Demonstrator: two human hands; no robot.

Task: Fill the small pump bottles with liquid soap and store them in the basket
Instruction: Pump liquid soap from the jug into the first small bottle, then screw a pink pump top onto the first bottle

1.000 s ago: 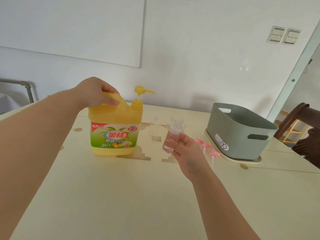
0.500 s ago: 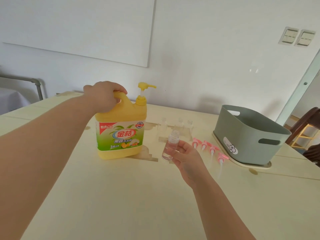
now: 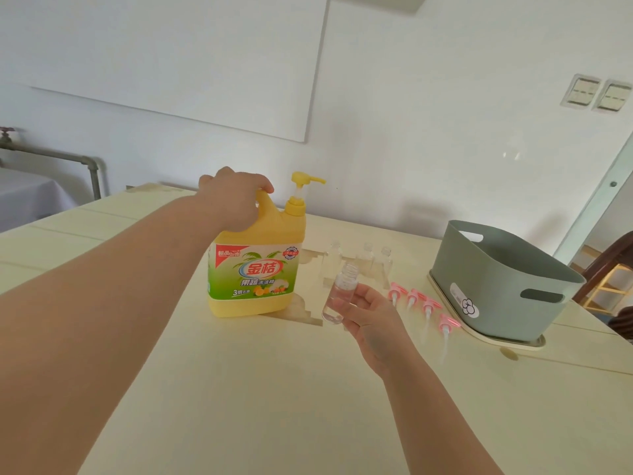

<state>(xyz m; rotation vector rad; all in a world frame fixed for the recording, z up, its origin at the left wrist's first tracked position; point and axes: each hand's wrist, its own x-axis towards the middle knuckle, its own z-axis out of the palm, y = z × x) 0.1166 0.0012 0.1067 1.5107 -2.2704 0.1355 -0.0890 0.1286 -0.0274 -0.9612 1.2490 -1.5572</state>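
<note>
A big yellow soap jug (image 3: 255,269) with a pump top stands on the cream table (image 3: 260,399). My left hand (image 3: 233,197) grips its handle. My right hand (image 3: 368,317) holds a small clear bottle (image 3: 339,296) with no cap, upright, just right of the jug and below its spout. Three more clear small bottles (image 3: 364,260) stand behind it. Several pink pump heads (image 3: 426,306) lie in a row on the table. A grey-green basket (image 3: 496,286) sits at the right on a cream tray.
A wall runs behind the table's far edge. A dark wooden chair (image 3: 613,265) stands beyond the basket at the right. A grey pipe (image 3: 68,159) and a cloth-covered surface are at the far left.
The view has shifted so everything sits further right and lower in frame. The jug now stands level after being tilted. My right hand still holds the small bottle beside the jug.
</note>
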